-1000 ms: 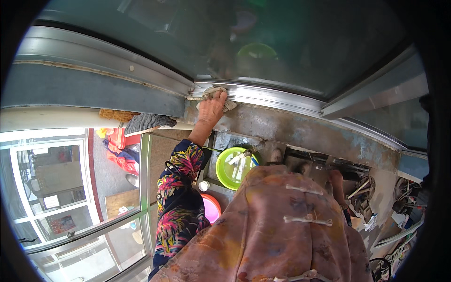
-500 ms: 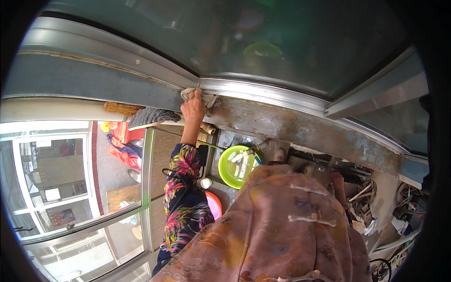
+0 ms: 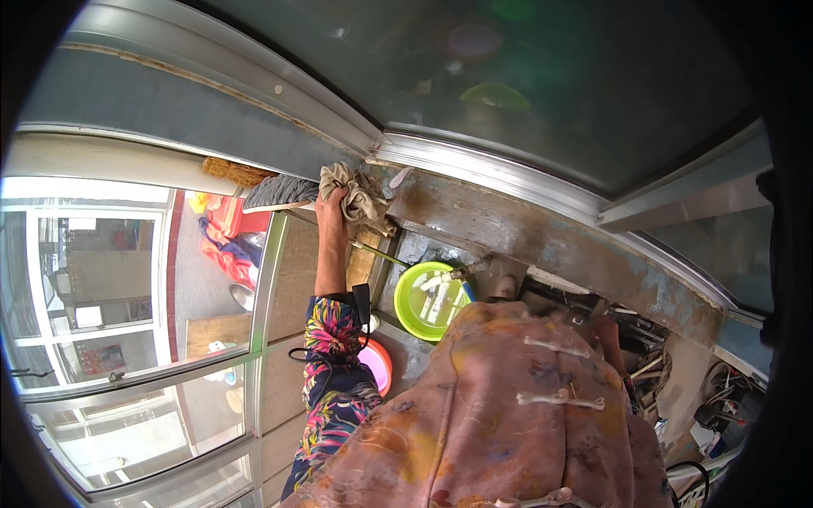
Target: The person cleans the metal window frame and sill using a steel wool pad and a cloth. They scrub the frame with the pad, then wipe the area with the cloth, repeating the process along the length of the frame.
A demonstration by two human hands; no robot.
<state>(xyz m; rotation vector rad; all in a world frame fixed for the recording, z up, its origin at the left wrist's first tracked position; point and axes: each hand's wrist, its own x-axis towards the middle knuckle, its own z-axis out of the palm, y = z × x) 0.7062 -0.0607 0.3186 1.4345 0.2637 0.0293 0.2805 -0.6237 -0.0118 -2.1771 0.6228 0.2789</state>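
My left hand (image 3: 329,210) is closed on a crumpled beige rag (image 3: 354,193), at the corner where the window frame (image 3: 487,173) meets the blue-grey frame side. Folds of the rag hang over the near edge of the worn, wet-looking sill (image 3: 474,212). A patterned dark sleeve covers that arm below the wrist. Beyond the right side of my pinkish stained apron (image 3: 508,406), part of my right hand (image 3: 605,332) shows low down; its fingers cannot be made out. A small pale scrap (image 3: 400,178) lies on the sill beside the rag.
Below the sill stands a lime-green basin (image 3: 401,309) under a tap (image 3: 461,273), with a pink basin (image 3: 385,360) nearer. A grey mop head (image 3: 279,193) and a straw broom (image 3: 233,172) lie left of my hand. Clutter (image 3: 720,398) fills the right side; a glazed door (image 3: 127,381) is left.
My left hand has drawn the rag back from the frame corner toward me and slightly left. The rag now hangs looser and bunched up. The view has shifted a little.
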